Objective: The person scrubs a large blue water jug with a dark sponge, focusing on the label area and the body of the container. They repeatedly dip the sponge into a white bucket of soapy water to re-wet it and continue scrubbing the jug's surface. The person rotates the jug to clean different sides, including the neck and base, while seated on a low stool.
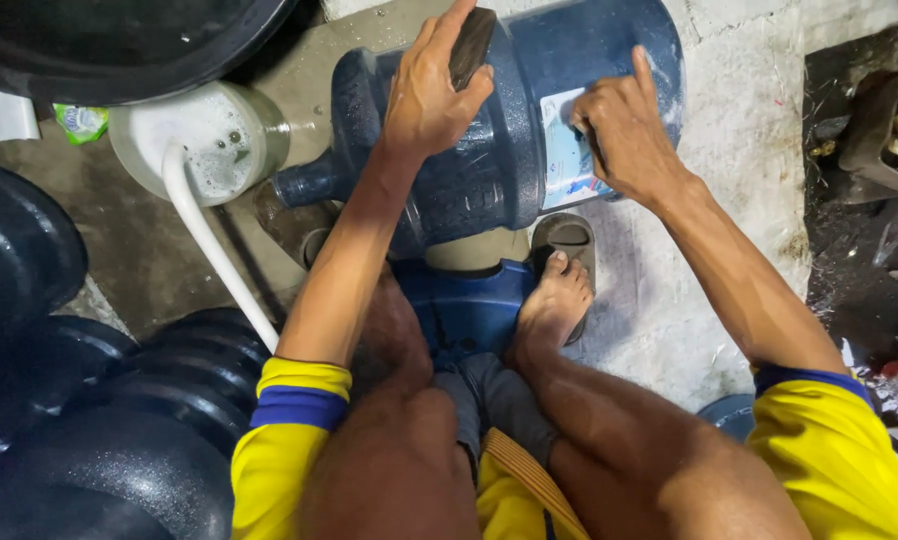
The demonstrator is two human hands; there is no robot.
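left hand (431, 92) grips a dark brush (472, 45) on the blue jug (509, 150); right hand (624, 130) fingers pinch its pale label (561, 150).

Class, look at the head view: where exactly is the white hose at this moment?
The white hose lies left of centre, left of the person's left hand and forearm. It runs from the foamy white bucket, beside the blue water jug's neck, diagonally down toward the left sleeve.

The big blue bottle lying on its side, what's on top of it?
On the big blue bottle rest both hands: the left hand presses a dark brush on it, the right hand touches its pale label. The brush's underside is hidden.
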